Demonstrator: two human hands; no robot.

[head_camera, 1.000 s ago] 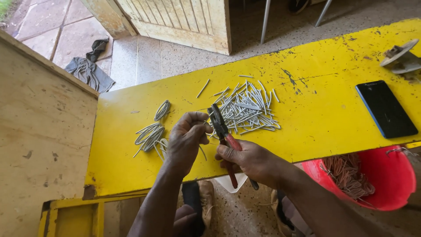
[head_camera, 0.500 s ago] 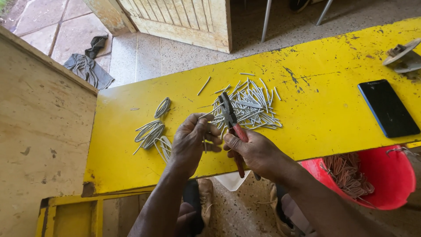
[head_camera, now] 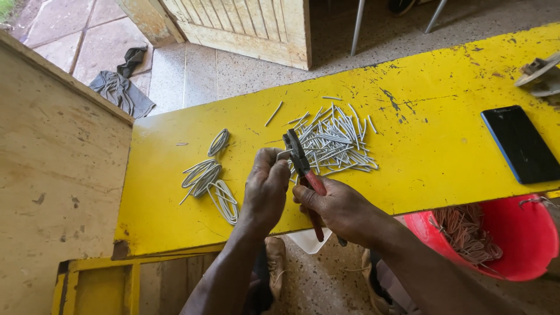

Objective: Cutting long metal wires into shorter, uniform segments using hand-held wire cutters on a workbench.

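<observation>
Pliers [head_camera: 303,166] w/ red handles sit in right hand [head_camera: 338,210], fingers wrapped round the handles. Left hand [head_camera: 265,186] just beside the pliers, fingers pinching a short grey wire piece [head_camera: 284,153] at the pliers' tip. Beyond the pliers, pile of cut wire pieces [head_camera: 338,143] on yellow worktop [head_camera: 443,146].

Head camera looks steeply down — close over the yellow bench [head_camera: 420,146].

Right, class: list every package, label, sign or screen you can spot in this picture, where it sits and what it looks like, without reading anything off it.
Phone: the only screen, lying flat at the right end of the yellow workbench; a dark rectangle with a thin blue edge, its display black.
Packages, labels, signs: none to be seen.
</observation>
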